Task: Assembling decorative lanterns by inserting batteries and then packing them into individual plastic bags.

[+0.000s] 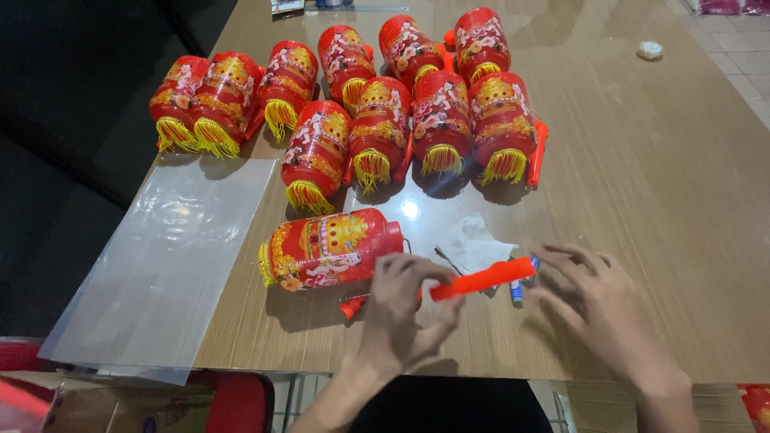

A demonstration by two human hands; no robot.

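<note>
stick: orange plastic rod (481, 280), lying tilted across table, 6 o'clock of the scene, just at 4 o'clock of the near lantern.
stick feel: prob light, stiff, smooth, so could slip; I'd judge best hold is near one end w/ thumb + forefinger, other hand steadying far end.
L hand (401, 309): fingers curled, pinched shut on stick's lower-left end; thumb under, forefinger over.
R hand (597, 305): fingers spread wide, loosely open; tips at/just beside stick's upper-right end. Can't tell if they touch it. Nothing gripped.
lantern (329, 248): red-gold paper cylinder on its side, yellow fringe at its 9 o'clock end; just at 11 o'clock of L hand. Looks light, crushable, glossy, so hold by rigid end caps, not the printed wall.
orange bit (351, 305): small piece under lantern's right end, beside L hand.
pen (516, 290): blue-white, under stick at R fingertips.
tissue (473, 243): white, crumpled, at 12 o'clock of stick.
lanterns (377, 96): about a dozen more, grouped at 12 o'clock, fringes toward me, some w/ orange sticks fitted.
sheet (164, 265): clear plastic, at 9 o'clock, overhanging table edge.
table (642, 176): wood-grain, glossy.
</note>
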